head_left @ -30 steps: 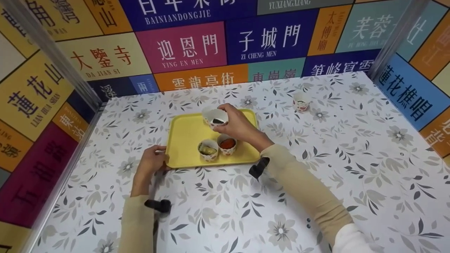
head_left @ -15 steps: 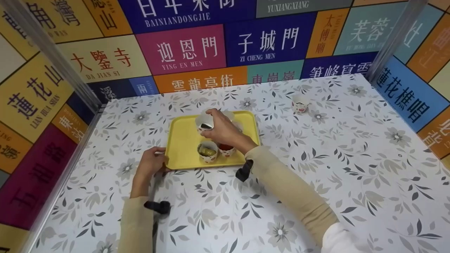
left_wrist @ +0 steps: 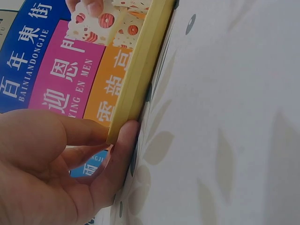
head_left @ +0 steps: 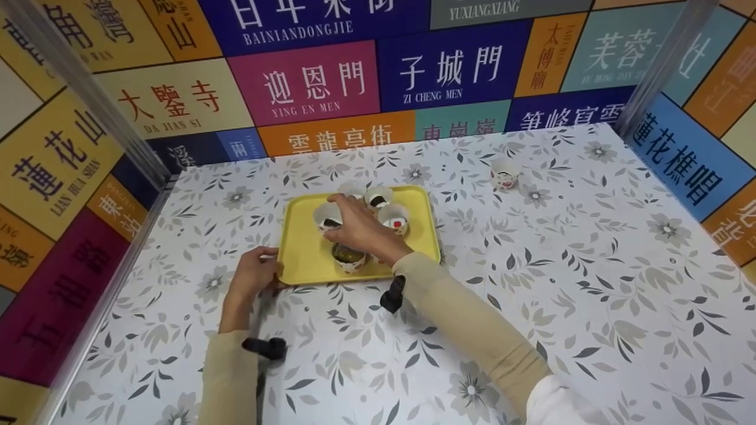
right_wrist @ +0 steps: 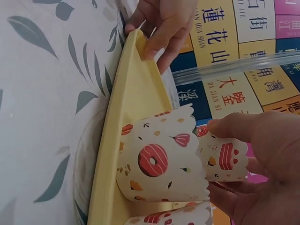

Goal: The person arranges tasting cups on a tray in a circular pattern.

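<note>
My left hand (head_left: 255, 273) pinches the near left corner of the yellow tray (head_left: 304, 236); in the left wrist view its thumb lies over the rim, fingers beneath. My right hand (head_left: 361, 227) grips a scalloped paper cup (head_left: 323, 217) with something dark inside, low over the tray's middle. In front of it stands a paper cup with greenish contents (head_left: 348, 258). Right of the hand is a cup with a red and white piece (head_left: 397, 222). Behind stand a cup with dark and white contents (head_left: 378, 196) and a partly covered cup (head_left: 352, 189).
Another patterned paper cup (head_left: 505, 175) stands apart at the table's back right. The flower-printed table top (head_left: 472, 330) meets colourful lettered panels (head_left: 307, 82) at the back and sides.
My right hand has moved left and slightly nearer with its cup, uncovering the cups at the tray's right and hiding the cup with red contents. My left hand stays on the corner.
</note>
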Action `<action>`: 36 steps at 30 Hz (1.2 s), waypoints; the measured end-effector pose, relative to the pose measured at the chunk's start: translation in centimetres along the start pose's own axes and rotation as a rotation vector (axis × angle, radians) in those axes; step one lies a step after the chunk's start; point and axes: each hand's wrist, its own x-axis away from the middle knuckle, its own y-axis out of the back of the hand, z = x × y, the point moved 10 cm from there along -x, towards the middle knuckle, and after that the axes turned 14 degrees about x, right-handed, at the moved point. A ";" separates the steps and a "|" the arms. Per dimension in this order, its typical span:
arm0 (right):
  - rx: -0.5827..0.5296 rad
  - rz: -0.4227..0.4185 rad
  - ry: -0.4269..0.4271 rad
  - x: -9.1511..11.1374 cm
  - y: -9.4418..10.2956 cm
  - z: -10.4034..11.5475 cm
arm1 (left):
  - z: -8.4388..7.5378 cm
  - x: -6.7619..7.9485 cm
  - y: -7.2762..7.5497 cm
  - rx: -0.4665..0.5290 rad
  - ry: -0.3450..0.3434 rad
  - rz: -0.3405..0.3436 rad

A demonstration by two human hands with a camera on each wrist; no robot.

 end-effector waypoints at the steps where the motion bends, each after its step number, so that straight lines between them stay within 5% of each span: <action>1: 0.005 0.006 -0.009 0.0 -0.1 0.0 | 0.0 0.0 0.0 0.000 0.000 -0.001; 36: 0.126 0.054 -0.055 0.1 -2.4 1.1 | 0.1 0.1 0.0 0.015 0.009 -0.012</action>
